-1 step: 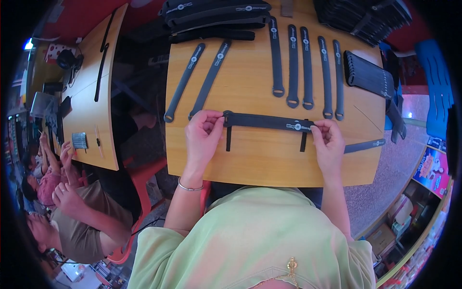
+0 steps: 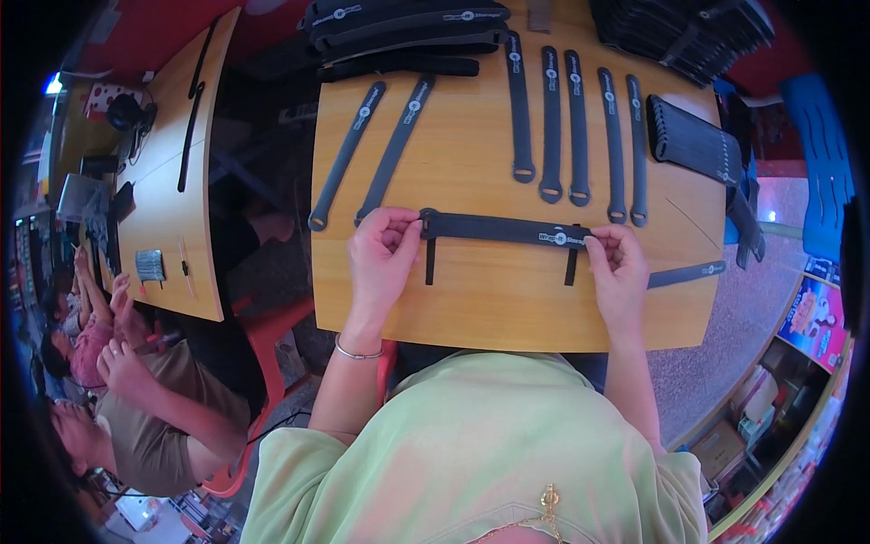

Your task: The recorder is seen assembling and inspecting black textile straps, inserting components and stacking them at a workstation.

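Note:
A dark grey hook-and-loop strap lies crosswise in front of me, with pale printing near its right end. My left hand pinches its left end, beside the ring there. At the other end, my right hand grips the strap's tip between thumb and fingers. Two short black strips, a left one and a right one, stick out toward me from under the strap. Just right of my right hand, another grey strap rests on the wooden table, partly hidden by that hand.
Two straps slant at the table's left; several more lie at the right. Strap piles stand at the back, and a fanned bundle near the right edge. Co-workers sit left by another table.
My hands and the strap stay in place. At the left, a co-worker's hands have shifted slightly.

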The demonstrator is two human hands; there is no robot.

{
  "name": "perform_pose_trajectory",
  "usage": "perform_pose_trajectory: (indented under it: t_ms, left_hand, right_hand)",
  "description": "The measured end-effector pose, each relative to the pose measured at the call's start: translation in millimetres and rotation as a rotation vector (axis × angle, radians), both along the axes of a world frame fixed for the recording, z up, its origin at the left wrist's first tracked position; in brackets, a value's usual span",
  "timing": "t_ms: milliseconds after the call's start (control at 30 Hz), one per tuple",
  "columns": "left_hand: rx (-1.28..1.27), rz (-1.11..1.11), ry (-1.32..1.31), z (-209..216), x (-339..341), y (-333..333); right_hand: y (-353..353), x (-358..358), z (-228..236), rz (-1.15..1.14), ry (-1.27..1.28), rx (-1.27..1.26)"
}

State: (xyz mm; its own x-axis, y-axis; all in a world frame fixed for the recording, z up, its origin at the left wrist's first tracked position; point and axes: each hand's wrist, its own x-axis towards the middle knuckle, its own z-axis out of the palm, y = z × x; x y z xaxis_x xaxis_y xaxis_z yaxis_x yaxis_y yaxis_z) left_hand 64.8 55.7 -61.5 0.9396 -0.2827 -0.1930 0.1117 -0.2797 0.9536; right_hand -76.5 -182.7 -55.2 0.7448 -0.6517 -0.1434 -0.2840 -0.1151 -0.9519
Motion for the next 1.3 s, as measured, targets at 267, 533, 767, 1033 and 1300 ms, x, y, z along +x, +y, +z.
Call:
perform_pose_trajectory:
  t_ms: [267,533,767,1033,1300]
  left_hand:
    - [0.026,0.0,-0.026,-0.2,-0.8,-1.6]
    - [0.022,0.001,-0.032,0.1,-1.7,-1.4]
    - [0.032,0.012,-0.017,2.9,-2.1,-3.7]
    - [0.044,0.007,-0.019,2.4,-2.1,-2.9]
    - [0.048,0.014,-0.038,1.5,-2.5,-3.6]
  right_hand:
    - [0.5,1.8,-0.5,0.004,0.043,-0.078]
    - [1.1,1.2,-1.4,0.007,0.024,-0.111]
    - [1.9,2.2,-5.1,0.002,0.019,-0.147]
    - [1.5,3.7,-2.8,0.001,0.035,-0.184]
    - [1.8,4.6,-3.5,0.0,0.042,-0.206]
